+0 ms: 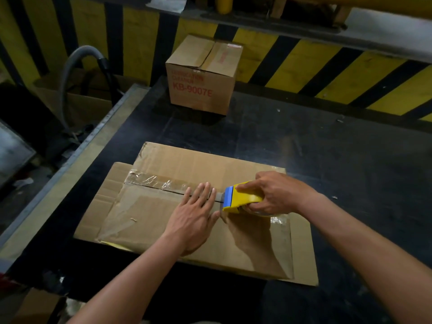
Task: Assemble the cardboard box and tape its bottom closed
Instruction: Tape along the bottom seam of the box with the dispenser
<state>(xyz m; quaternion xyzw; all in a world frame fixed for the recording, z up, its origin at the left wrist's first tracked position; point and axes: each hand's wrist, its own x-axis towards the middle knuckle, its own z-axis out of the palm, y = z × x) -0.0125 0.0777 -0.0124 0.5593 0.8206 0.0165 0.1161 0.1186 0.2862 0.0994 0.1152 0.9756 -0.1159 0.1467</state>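
1. Both forearms are bare. The left forearm (pixel 140 265) comes in from the bottom edge and the right forearm (pixel 350 232) from the lower right, and they converge toward the centre.
2. The left hand (pixel 194 216) lies palm down on the box (pixel 145 213). Its fingers (pixel 203 191) are straight and close together, and the thumb is spread to the right.
3. The right hand (pixel 275 191), just right of the left, is curled round a tape gun (pixel 243 198), with digits over its top and under its near side.
4. The left fingertips sit just beside the tape gun's front end.

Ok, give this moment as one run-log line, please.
step: taping bottom seam | left hand: pressing flat on cardboard box at seam | right hand: grips tape dispenser on seam | clear tape: on part of seam
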